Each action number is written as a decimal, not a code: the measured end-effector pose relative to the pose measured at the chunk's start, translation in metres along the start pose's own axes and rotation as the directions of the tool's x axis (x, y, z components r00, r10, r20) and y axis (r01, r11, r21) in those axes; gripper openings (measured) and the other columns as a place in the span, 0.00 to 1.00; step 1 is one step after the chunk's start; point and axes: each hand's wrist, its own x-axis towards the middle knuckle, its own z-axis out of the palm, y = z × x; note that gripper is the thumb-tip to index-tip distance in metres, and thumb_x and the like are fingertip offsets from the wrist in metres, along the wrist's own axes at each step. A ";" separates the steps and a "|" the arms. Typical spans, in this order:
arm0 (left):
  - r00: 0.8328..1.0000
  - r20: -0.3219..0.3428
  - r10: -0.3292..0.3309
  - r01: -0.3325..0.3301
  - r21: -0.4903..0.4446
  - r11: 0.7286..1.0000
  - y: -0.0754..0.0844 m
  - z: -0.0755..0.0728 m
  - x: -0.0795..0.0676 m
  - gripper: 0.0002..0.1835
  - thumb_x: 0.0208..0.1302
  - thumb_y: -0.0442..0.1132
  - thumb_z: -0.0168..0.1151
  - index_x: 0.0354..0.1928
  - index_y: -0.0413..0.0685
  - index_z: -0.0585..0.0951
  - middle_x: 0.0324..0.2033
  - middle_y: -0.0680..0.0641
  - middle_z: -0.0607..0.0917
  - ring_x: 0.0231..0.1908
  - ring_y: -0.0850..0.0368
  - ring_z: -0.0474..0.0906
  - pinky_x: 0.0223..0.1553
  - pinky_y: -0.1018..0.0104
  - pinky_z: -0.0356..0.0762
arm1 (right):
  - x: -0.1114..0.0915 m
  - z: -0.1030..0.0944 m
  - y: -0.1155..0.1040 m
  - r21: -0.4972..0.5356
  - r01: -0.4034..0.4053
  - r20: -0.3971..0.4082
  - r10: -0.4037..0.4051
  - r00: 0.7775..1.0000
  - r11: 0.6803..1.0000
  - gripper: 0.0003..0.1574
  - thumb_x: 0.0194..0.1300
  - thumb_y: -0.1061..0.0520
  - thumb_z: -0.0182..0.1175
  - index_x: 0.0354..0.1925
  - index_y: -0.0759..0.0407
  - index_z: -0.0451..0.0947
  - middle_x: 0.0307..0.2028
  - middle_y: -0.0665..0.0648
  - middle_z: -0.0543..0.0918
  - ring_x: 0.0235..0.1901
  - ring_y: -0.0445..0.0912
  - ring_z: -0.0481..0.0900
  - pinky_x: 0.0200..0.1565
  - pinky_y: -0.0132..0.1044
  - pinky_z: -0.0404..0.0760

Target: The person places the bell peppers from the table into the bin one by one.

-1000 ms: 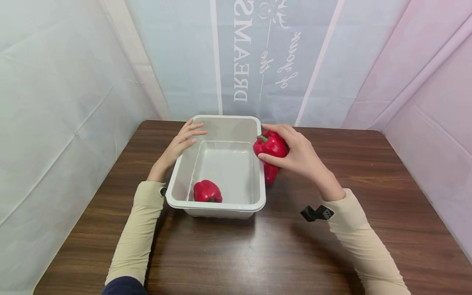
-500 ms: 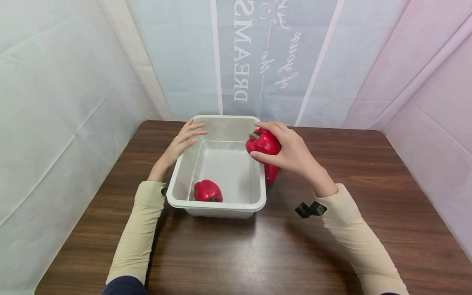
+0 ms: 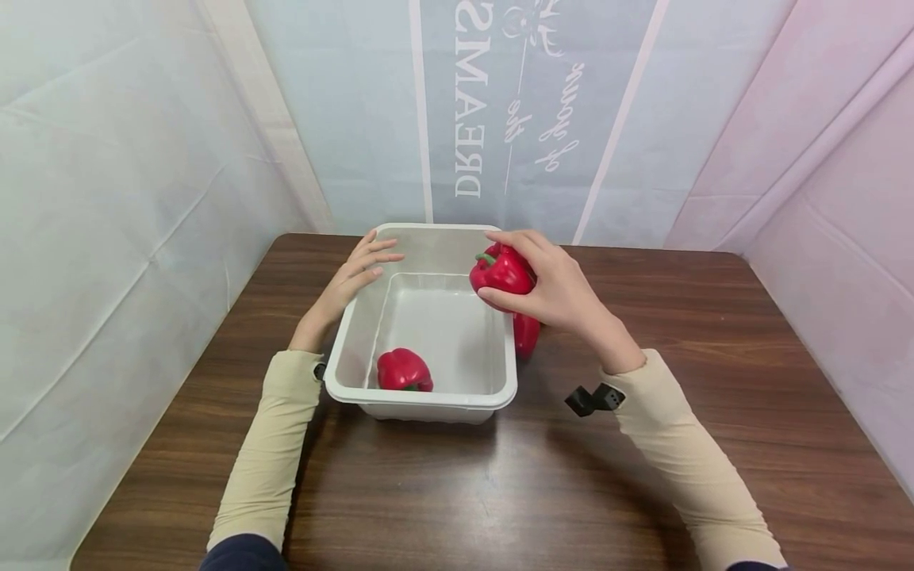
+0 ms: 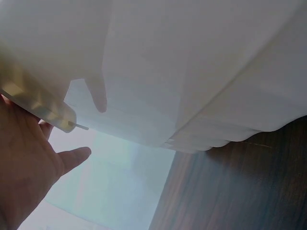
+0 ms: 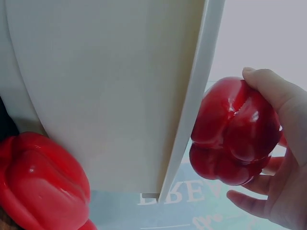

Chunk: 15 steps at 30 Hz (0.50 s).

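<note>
**Right hand (image 3: 559, 281) grips a red bell pepper (image 3: 503, 273) at the 2 o'clock side of a white plastic tub (image 3: 421, 399)**

Taking the tub's far edge as 12 o'clock in the head view, the gripped pepper overlaps the rim at 2 o'clock, its green stem (image 3: 485, 258) pointing toward 10. The thumb lies along its near side and the fingers curve round its far side; the right wrist view shows its glossy lobed end beside the rim. Whether it touches the rim, I cannot tell.

The left hand (image 3: 347, 287) lies across the rim at 10 o'clock, its fingers extended and gripping nothing.

Inside the tub, a second bell pepper (image 3: 403, 368) lies near the 6 o'clock wall, slightly toward 7. Outside, at 3 to 4 o'clock, a third bell pepper (image 3: 526, 336) sits just beside the wall, partly hidden in the head view.

Everything stands on a dark wood-grain table (image 3: 443, 492). At 12 o'clock hangs a pale blue backdrop (image 3: 371, 111) with flipped white lettering (image 3: 469, 103). A small black device (image 3: 595, 399) is at the right sleeve's cuff (image 3: 643, 396).
</note>
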 end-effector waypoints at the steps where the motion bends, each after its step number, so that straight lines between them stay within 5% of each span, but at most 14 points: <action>1: 1.000 0.000 0.002 -0.002 0.003 1.000 0.000 0.000 0.000 0.18 0.63 0.25 0.40 0.53 0.21 0.71 0.61 0.24 0.61 0.69 0.34 0.33 0.66 0.39 0.30 | 0.001 0.001 0.000 -0.002 0.003 0.001 -0.003 1.000 1.000 0.42 0.48 0.37 0.67 0.61 0.38 0.67 0.52 0.47 0.74 0.46 0.42 0.73 0.38 0.39 0.81; 15: 1.000 -0.003 -0.010 0.010 -0.002 1.000 -0.008 0.000 -0.001 0.19 0.65 0.27 0.40 0.54 0.24 0.71 0.63 0.27 0.61 0.71 0.40 0.33 0.67 0.41 0.29 | 0.006 0.007 -0.005 -0.037 0.028 0.012 -0.027 1.000 0.999 0.42 0.48 0.37 0.67 0.61 0.39 0.67 0.50 0.50 0.75 0.42 0.44 0.74 0.36 0.39 0.80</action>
